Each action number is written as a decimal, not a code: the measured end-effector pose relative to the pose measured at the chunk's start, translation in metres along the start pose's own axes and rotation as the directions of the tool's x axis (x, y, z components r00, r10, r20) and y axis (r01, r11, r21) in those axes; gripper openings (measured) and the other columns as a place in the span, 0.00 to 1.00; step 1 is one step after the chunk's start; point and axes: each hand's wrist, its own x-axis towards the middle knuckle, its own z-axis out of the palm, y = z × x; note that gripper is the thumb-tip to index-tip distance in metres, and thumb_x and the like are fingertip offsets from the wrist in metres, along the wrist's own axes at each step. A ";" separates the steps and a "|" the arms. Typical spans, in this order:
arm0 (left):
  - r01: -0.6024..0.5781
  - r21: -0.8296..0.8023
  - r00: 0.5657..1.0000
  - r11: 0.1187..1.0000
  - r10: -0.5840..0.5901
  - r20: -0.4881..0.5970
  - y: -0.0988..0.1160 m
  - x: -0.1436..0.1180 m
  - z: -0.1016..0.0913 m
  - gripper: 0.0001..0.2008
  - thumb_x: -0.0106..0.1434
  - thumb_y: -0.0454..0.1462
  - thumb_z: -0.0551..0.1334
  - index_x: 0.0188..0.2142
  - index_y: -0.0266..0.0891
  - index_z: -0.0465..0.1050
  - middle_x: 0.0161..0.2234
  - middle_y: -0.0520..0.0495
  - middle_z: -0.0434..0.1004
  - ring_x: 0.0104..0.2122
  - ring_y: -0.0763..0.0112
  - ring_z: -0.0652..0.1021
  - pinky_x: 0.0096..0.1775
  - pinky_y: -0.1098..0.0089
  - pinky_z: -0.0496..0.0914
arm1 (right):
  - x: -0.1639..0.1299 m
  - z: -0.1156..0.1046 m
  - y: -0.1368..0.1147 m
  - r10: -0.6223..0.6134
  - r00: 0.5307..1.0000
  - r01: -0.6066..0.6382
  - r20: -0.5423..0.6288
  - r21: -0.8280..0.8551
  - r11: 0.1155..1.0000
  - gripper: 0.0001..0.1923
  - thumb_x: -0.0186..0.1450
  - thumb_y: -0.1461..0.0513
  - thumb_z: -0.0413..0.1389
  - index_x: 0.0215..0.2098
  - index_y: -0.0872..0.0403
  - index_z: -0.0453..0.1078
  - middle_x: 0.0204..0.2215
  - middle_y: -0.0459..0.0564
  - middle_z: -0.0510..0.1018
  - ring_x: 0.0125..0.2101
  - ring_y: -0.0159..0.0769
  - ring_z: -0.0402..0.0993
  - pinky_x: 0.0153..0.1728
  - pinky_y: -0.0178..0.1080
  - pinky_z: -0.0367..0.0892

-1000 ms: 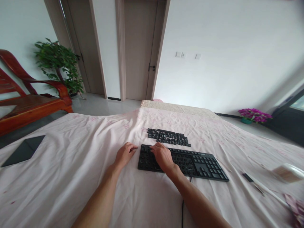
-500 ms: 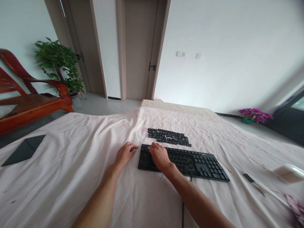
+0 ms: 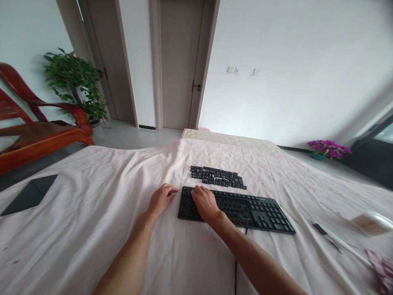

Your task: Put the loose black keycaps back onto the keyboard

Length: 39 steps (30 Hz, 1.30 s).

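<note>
Our right hand (image 3: 205, 201) lies palm-down on the left part of the black keyboard (image 3: 242, 209), fingers curled onto the upper rows; whether the fingertips pinch a cap we cannot tell, since the back of the hand hides them. Our left hand (image 3: 161, 198) rests loosely curled on the sheet, fingertips touching the keyboard's left edge, holding nothing.

The keyboard lies flat on the bed (image 3: 92, 213), slightly skewed, its cable (image 3: 236, 274) running toward us. Just beyond it sits a tidy block of loose keycaps (image 3: 217, 177), apart from the board.

Judgement on technique: brace the frame with the left hand so it does not slide on the soft cloth, and work each cap straight up or down, not sideways, to spare the stems.

Materials: keyboard and caps are matte hard plastic, low and squarish. The sheet is pale pink cotton with faint floral print, creased. A flat dark tablet (image 3: 30, 194) lies far left.
</note>
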 end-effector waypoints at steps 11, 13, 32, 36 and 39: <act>0.003 -0.007 1.000 1.000 -0.004 -0.004 0.001 0.000 0.000 0.11 0.62 0.36 0.57 0.40 0.43 0.78 0.42 0.48 0.76 0.37 0.72 0.77 0.42 0.73 0.68 | -0.008 -0.007 -0.015 -0.021 1.000 0.022 0.002 -0.047 0.999 0.13 0.64 0.72 0.48 0.45 0.60 0.70 0.42 0.59 0.73 0.43 0.43 0.66 0.44 0.41 0.63; 0.001 -0.010 1.000 1.000 -0.001 -0.001 0.000 0.000 0.000 0.11 0.62 0.37 0.57 0.40 0.43 0.78 0.42 0.48 0.76 0.37 0.71 0.77 0.42 0.73 0.69 | -0.009 -0.006 -0.014 -0.017 1.000 0.016 -0.010 -0.034 0.999 0.13 0.64 0.71 0.48 0.45 0.60 0.70 0.42 0.59 0.73 0.43 0.43 0.66 0.43 0.41 0.62; -0.007 0.026 1.000 1.000 0.007 -0.009 -0.006 0.003 0.005 0.12 0.62 0.35 0.57 0.40 0.44 0.79 0.41 0.49 0.76 0.39 0.72 0.76 0.42 0.73 0.68 | 0.046 0.016 0.071 0.301 0.952 -0.300 -0.060 0.025 0.953 0.16 0.69 0.63 0.47 0.33 0.52 0.77 0.42 0.55 0.72 0.43 0.40 0.63 0.38 0.37 0.58; -0.003 0.017 1.000 1.000 0.003 -0.006 -0.006 0.003 0.005 0.11 0.61 0.35 0.58 0.40 0.45 0.79 0.41 0.49 0.76 0.39 0.72 0.77 0.42 0.74 0.68 | 0.051 0.021 0.071 0.287 0.957 -0.285 -0.052 0.035 0.958 0.13 0.67 0.64 0.49 0.34 0.52 0.77 0.41 0.54 0.72 0.43 0.40 0.64 0.38 0.37 0.58; -0.001 0.023 1.000 1.000 0.001 -0.006 -0.007 0.003 0.005 0.11 0.61 0.35 0.58 0.39 0.45 0.79 0.41 0.49 0.76 0.38 0.72 0.77 0.41 0.74 0.68 | 0.051 0.021 0.071 0.296 0.954 -0.292 -0.053 0.071 0.954 0.11 0.66 0.63 0.51 0.35 0.51 0.76 0.41 0.52 0.73 0.43 0.38 0.66 0.39 0.36 0.58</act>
